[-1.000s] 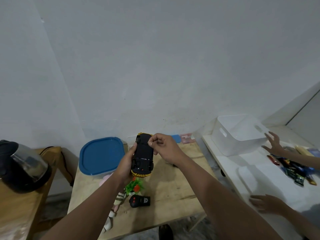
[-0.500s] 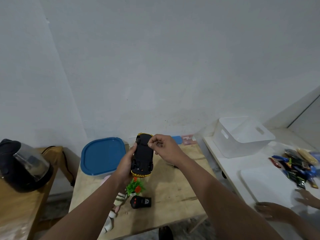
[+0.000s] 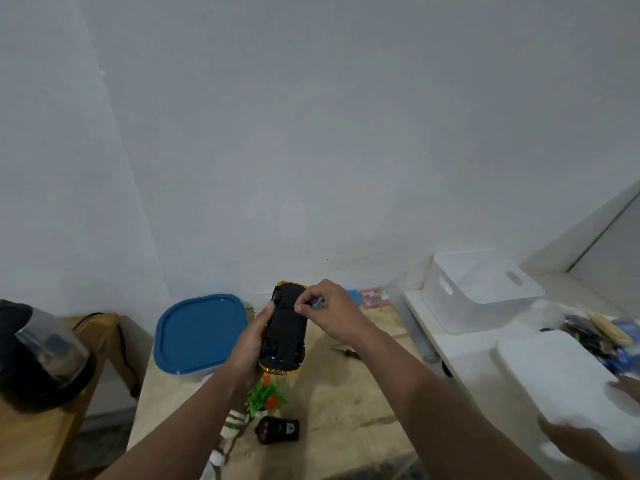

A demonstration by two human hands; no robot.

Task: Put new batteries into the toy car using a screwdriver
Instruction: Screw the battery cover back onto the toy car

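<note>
Both hands are on the toy car (image 3: 284,327), which is lifted clear of the wooden table (image 3: 346,393) and turned belly-up, black underside toward the camera, presumably so the battery hatch faces the person. The left hand (image 3: 250,344) curls around the car's left flank to steady it. The right hand (image 3: 329,311) has its thumb and fingers pinched together over the upper part of the underside (whether on a cover, a screw or a tool tip I cannot tell). A slim dark tool, likely the screwdriver (image 3: 347,352), lies on the table just right of the car, in easy reach.

Below the hands sit a small plastic plant (image 3: 266,398) and a black remote control (image 3: 278,429). A blue-lidded container (image 3: 197,330) stands at the table's back left. A kettle (image 3: 38,355) rests on a side table to the left; a white bin (image 3: 481,282) sits on a white counter to the right, against a plain pale wall.
</note>
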